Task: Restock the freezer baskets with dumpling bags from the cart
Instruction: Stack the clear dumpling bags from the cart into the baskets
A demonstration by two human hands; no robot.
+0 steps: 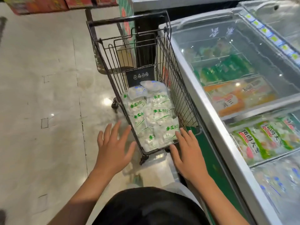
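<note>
A dark wire shopping cart (103,59) stands in the middle of the view, against the freezer's left side. In its bottom lie several clear dumpling bags (154,114) with green print. My left hand (113,146) hovers with spread straight fingers just left of the cart's near corner and holds nothing. My right hand (188,153) is flat with straight fingers over the cart's near right corner, its fingertips close to the nearest bags. The chest freezer (209,114) runs along the right under sliding glass lids, with packaged frozen food (266,138) in its baskets.
Polished tile floor (45,98) spreads out to the left of the cart. Red boxes (37,4) stand at the top left. A second freezer lid (279,15) lies at the top right. My dark shirt fills the bottom centre.
</note>
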